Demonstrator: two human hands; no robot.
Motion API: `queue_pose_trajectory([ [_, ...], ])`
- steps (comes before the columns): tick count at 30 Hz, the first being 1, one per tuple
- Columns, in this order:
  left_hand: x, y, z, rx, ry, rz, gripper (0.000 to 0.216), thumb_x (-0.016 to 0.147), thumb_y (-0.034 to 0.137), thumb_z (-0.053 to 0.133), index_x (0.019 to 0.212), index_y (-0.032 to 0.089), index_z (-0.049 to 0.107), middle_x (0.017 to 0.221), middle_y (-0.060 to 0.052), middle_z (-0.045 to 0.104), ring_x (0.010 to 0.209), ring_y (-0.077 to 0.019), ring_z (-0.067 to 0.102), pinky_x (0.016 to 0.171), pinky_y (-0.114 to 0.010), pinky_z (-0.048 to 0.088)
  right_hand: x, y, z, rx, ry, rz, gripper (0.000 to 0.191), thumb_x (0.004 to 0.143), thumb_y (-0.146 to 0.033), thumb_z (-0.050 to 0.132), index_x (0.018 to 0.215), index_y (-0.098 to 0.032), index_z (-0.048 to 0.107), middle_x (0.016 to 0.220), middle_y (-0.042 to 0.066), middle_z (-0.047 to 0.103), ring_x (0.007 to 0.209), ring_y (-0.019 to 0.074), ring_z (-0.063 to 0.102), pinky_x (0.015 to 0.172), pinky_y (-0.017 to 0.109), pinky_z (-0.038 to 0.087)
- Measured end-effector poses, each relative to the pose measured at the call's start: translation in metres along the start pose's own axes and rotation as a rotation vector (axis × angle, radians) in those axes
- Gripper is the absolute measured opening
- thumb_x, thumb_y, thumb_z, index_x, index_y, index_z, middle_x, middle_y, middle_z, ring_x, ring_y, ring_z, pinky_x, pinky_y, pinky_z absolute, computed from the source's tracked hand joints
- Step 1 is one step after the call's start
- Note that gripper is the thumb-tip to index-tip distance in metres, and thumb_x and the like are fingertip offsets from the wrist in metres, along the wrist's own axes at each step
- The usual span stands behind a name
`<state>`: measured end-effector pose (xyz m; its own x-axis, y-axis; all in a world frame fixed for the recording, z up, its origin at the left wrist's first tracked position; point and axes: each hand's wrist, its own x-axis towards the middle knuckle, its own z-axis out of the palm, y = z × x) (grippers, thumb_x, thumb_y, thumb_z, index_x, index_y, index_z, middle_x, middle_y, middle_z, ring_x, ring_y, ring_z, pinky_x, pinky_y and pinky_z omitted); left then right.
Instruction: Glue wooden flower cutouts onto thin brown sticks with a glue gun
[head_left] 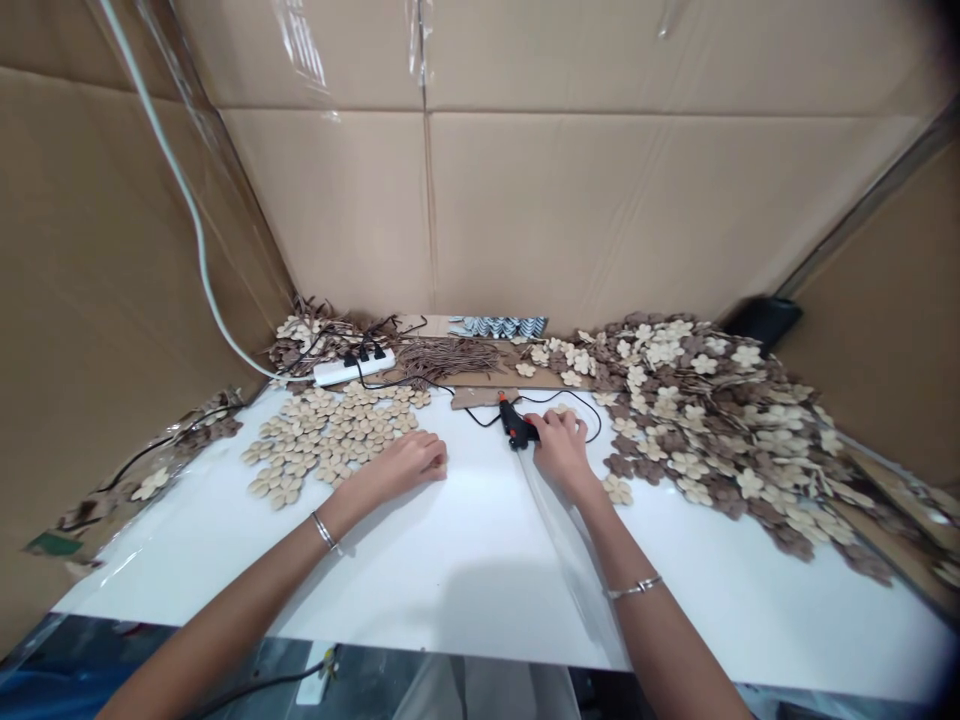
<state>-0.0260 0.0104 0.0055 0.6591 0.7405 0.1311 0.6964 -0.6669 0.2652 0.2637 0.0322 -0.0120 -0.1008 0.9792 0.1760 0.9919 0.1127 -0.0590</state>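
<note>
My right hand point(561, 446) is closed on the handle of a black hot glue gun point(516, 424), which lies on the white table with its orange-tipped nozzle pointing away from me. The nozzle end is at a small piece of cardboard point(480, 398). A clear glue stick point(529, 470) seems to run from the gun's rear toward me. My left hand point(411, 460) rests on the table with its fingers curled in; whatever they hold, if anything, is hidden. Just beyond and left of it, cream felt flowers point(330, 435) lie spread out in a single patch.
Brown and cream flower pieces point(697, 400) form a large heap at the right. Brown strips point(450, 358) lie at the back, near a white power strip point(352, 367) with black plugs. The glue gun's cord point(592, 405) loops behind my right hand. Cardboard walls point(525, 200) enclose the table point(360, 590).
</note>
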Motion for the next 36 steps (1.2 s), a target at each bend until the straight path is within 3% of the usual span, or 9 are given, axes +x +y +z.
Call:
queue_pose_trajectory([
  [7,0.026,0.011,0.032,0.117,0.148,0.079,0.027,0.098,0.038,0.045,0.091,0.018,0.062,0.092,-0.006,0.066,0.085,-0.0187,0.06,0.079,-0.032,0.043,0.006,0.006,0.005,0.17,0.16,-0.03,0.04,0.079,-0.014,0.05,0.116,-0.023,0.062,0.107,0.011,0.062,0.105,0.0294,0.044,0.093,0.043,0.029],
  [13,0.01,0.011,0.033,0.099,0.215,0.159,0.031,0.102,0.035,0.037,0.111,0.021,0.063,0.111,-0.008,0.067,0.102,-0.0192,0.062,0.088,-0.034,0.042,0.015,0.01,0.0,0.483,0.188,-0.013,0.037,0.082,-0.029,0.053,0.116,-0.019,0.062,0.111,0.011,0.064,0.103,0.028,0.05,0.09,0.039,0.036],
  [17,-0.001,0.01,0.029,0.083,0.191,0.145,0.032,0.101,0.037,0.039,0.119,0.024,0.062,0.122,-0.008,0.062,0.112,-0.021,0.058,0.095,-0.037,0.04,0.01,0.01,-0.014,0.717,0.039,0.046,0.031,0.083,-0.041,0.054,0.1,-0.017,0.065,0.101,0.009,0.065,0.088,0.0223,0.056,0.077,0.032,0.042],
  [20,-0.003,0.013,0.023,0.092,0.178,0.116,0.033,0.1,0.041,0.04,0.119,0.025,0.062,0.127,-0.009,0.06,0.115,-0.0225,0.056,0.097,-0.039,0.038,0.003,0.008,-0.024,0.923,-0.227,0.077,0.041,0.081,-0.054,0.057,0.092,-0.015,0.065,0.075,0.004,0.063,0.063,0.0162,0.053,0.058,0.027,0.039],
  [22,-0.004,0.015,0.02,0.103,0.162,0.103,0.035,0.099,0.044,0.041,0.122,0.027,0.061,0.13,-0.009,0.058,0.116,-0.0237,0.055,0.097,-0.04,0.038,-0.001,0.004,-0.028,1.032,-0.347,0.066,0.042,0.078,-0.055,0.061,0.083,-0.014,0.065,0.062,0.002,0.059,0.055,0.0139,0.049,0.054,0.026,0.037],
  [25,-0.005,0.016,0.016,0.134,0.137,0.117,0.037,0.098,0.047,0.041,0.125,0.028,0.06,0.13,-0.008,0.059,0.117,-0.0242,0.055,0.096,-0.041,0.037,-0.002,-0.001,-0.028,1.058,-0.406,0.085,0.038,0.073,-0.052,0.068,0.077,-0.014,0.065,0.053,-0.002,0.054,0.05,0.0116,0.045,0.051,0.025,0.036],
  [28,-0.006,0.016,0.015,0.161,0.138,0.13,0.039,0.098,0.049,0.04,0.125,0.029,0.06,0.128,-0.007,0.061,0.115,-0.0243,0.056,0.094,-0.041,0.036,-0.003,-0.006,-0.026,0.989,-0.384,0.097,0.034,0.07,-0.045,0.072,0.087,-0.015,0.071,0.06,-0.001,0.061,0.052,0.0118,0.048,0.052,0.024,0.039],
  [31,-0.006,0.016,0.016,0.169,0.13,0.135,0.039,0.098,0.05,0.04,0.124,0.028,0.061,0.127,-0.006,0.062,0.114,-0.024,0.057,0.093,-0.04,0.035,-0.004,-0.009,-0.027,0.928,-0.371,0.072,0.036,0.068,-0.042,0.074,0.094,-0.017,0.074,0.081,0.002,0.072,0.071,0.017,0.06,0.064,0.025,0.046],
  [36,-0.006,0.015,0.017,0.166,0.118,0.132,0.039,0.098,0.049,0.041,0.121,0.028,0.063,0.128,-0.007,0.062,0.112,-0.0238,0.058,0.093,-0.04,0.035,-0.005,-0.009,-0.028,0.848,-0.406,0.069,0.04,0.068,-0.042,0.073,0.1,-0.018,0.075,0.096,0.004,0.074,0.09,0.0234,0.064,0.075,0.028,0.049],
])
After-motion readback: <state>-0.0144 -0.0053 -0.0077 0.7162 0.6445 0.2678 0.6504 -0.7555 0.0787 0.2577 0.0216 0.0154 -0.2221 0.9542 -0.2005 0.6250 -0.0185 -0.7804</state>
